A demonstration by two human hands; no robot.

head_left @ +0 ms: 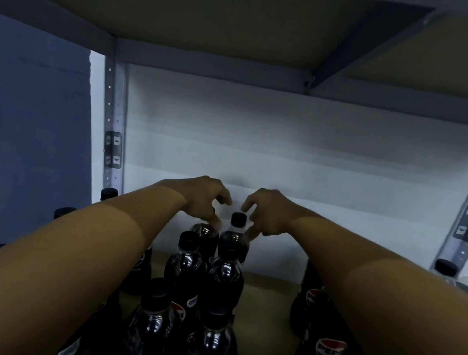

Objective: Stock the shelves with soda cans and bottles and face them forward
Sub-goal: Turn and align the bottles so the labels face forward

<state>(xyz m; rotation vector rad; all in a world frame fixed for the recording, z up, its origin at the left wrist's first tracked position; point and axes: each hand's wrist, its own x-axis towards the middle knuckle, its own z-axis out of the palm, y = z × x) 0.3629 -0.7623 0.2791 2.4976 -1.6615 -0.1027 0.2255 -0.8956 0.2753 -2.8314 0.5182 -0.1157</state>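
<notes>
We have both arms stretched deep into the shelf (269, 295), working at the back of the middle rows of cola bottles. Our left hand (205, 200) has its fingers curled down onto the shoulder of the left back bottle (206, 234), whose cap the hand hides. Our right hand (266, 213) curls the same way, fingertips touching the neck of the right back bottle (235, 230) just below its black cap (238, 219). Whether either hand truly pinches or only touches, we cannot tell in this dim light.

The two bottles stand upright, close to the white back wall, with more bottles packed tight in front of them. More stand at both sides under our forearms.

The risk is in the reach — our forearms pass low over the front bottles, so a careless pull back could knock one over and start a chain. Turning a bottle by its neck alone may also tip it against its neighbour.
</notes>
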